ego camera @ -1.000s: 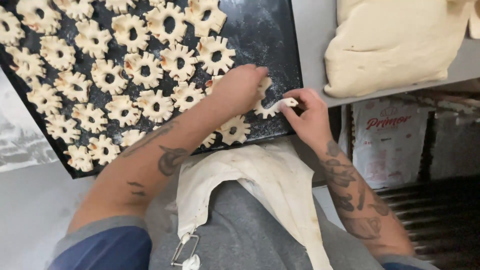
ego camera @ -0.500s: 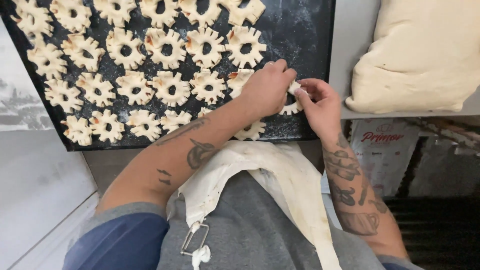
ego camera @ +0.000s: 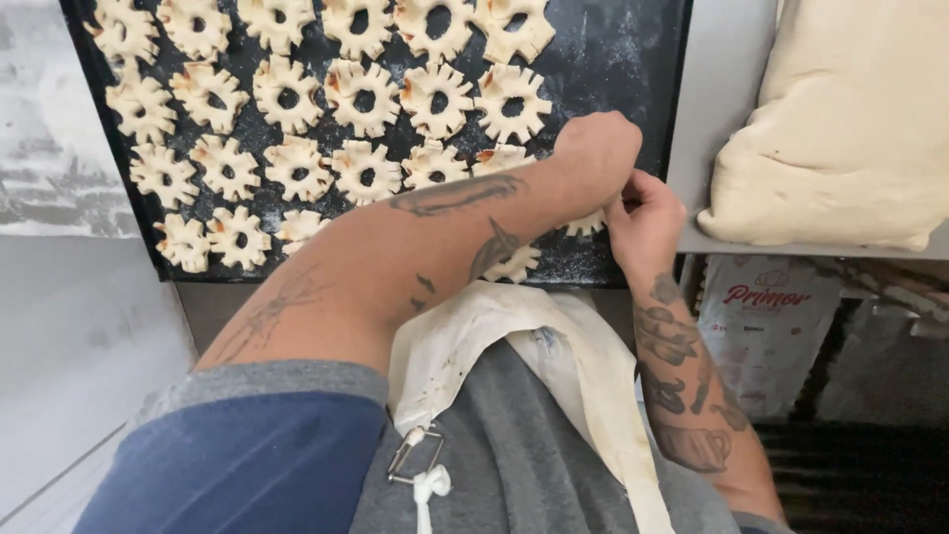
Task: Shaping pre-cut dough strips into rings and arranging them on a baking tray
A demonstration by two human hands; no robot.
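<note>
I see my left hand (ego camera: 596, 153) and right hand (ego camera: 645, 220) meeting over a notched dough ring (ego camera: 585, 223) at the dark tray's (ego camera: 633, 59) near right corner, fingers pinched together on it; it looks soft, light, tear-prone, best held by its rim.

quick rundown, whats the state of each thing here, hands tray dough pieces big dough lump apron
left hand: knuckles up over the tray's near right corner, fingers curled on a dough piece
right hand: pinching the same dough piece
dough piece: mostly hidden by the hands
flower-shaped dough rings: raw, laid flat in rows
dark tray: floured, right part bare
large dough lump: uncut, resting on the counter
apron: worn, stained
</note>
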